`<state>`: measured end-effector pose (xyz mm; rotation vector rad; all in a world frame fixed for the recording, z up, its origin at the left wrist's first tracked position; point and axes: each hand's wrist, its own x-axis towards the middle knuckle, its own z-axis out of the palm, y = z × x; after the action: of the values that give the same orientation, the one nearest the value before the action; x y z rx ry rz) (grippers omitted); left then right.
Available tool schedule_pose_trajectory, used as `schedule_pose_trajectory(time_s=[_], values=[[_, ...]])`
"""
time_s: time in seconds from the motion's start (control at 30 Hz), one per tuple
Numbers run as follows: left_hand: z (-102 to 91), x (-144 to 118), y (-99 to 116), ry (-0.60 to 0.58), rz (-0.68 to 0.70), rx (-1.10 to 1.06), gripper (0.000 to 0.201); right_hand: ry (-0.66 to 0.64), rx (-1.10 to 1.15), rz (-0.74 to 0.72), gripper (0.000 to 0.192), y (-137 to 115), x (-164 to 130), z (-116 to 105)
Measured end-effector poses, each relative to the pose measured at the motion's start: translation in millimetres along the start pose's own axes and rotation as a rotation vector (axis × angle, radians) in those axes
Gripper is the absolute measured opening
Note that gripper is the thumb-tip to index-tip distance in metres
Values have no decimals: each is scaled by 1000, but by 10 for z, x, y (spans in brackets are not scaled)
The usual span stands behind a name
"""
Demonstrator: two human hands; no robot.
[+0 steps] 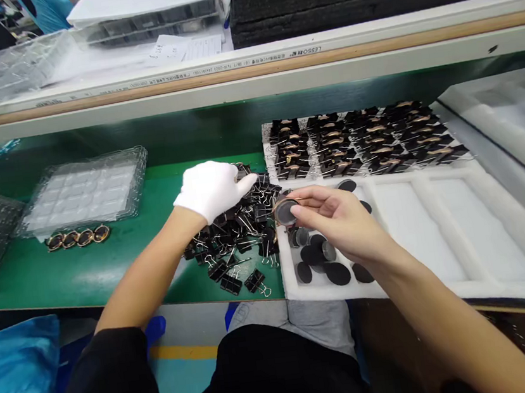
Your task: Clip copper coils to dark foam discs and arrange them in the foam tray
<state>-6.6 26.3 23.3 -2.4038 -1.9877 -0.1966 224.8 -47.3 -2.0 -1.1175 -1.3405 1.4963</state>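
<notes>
Head view shows your green bench mat (28,276) under a long shelf rail (247,71), with a clear blister tray (84,189) at the left and a white foam tray (438,226) at the right, its far row packed with clipped parts (361,140). Your gloved left hand (211,189) rests palm down on the heap of black binder clips (238,234), fingers loosely together, though whether it grips one is hidden. Your bare right hand (336,216) pinches a dark round disc (286,211) at the foam tray's near-left corner, above loose discs (328,265).

Green workbench (37,275) under a shelf rail (248,77); floor perhaps teal.
</notes>
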Motion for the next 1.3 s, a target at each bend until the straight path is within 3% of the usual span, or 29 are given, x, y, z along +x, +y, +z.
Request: schedule_pose_trajectory(time_s=[0.07, 0.13, 0.27, 0.37, 0.47, 0.6, 0.7, 0.8, 1.13, 1.23, 1.3], values=[[8, 136, -53, -97, 25, -4, 45, 11, 97, 57, 36, -16, 40, 16], [3, 142, -88, -85, 35, -19, 38, 24, 193, 95, 33, 3, 49, 23], [-48, -89, -77, 163, 23, -114, 45, 8, 350, 147, 30, 96, 13, 31], [-49, -296, 27, 351, 66, -334, 46, -12, 368, 94, 30, 162, -24, 76], [-4, -444, 152, 383, 148, -600, 43, -41, 323, -42, 24, 205, -56, 144], [7, -546, 199, 269, 259, -698, 44, -115, 293, -95, 20, 204, -105, 165], [-60, -582, 145, 71, 400, -580, 47, -184, 248, -60, 18, 141, -155, 102], [-135, -612, 111, -76, 434, -421, 56, -252, 182, -10, 17, 58, -191, 22], [-147, -696, 240, -147, 427, -117, 54, -301, 72, 24, 22, 104, -170, -89], [-147, -676, 195, -197, 390, -178, 48, -225, 147, -27, 19, 103, -189, -96], [-146, -661, 155, -233, 362, -263, 43, -94, 233, -61, 18, 105, -198, -102]])
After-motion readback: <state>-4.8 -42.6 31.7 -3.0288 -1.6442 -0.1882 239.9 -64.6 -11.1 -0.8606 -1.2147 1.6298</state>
